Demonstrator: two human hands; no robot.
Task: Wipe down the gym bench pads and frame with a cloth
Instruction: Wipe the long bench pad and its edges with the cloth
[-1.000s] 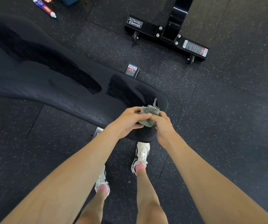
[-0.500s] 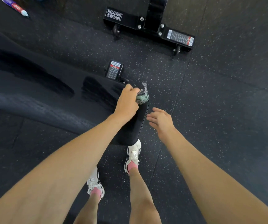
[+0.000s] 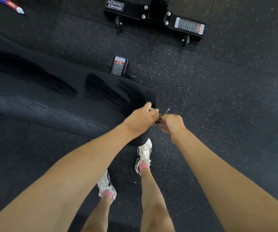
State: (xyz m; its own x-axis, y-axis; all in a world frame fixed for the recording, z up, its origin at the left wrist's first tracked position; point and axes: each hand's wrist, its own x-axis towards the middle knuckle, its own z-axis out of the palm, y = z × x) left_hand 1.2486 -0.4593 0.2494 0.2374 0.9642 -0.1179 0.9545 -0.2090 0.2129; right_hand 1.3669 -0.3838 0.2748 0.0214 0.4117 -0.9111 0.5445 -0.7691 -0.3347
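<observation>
Left hand clenching cloth at right end of bench pad, knuckles hiding most of it, green edge peeking out under fingers. Right hand pinching cloth's other end, just right of pad edge. Cloth bridging both hands, blurred. Darker streaks showing on pad. Bench frame foot standing far, on floor.

Long black padded bench at left, left hand and right hand at its right end, green mesh cloth between them, black steel frame foot behind.
</observation>
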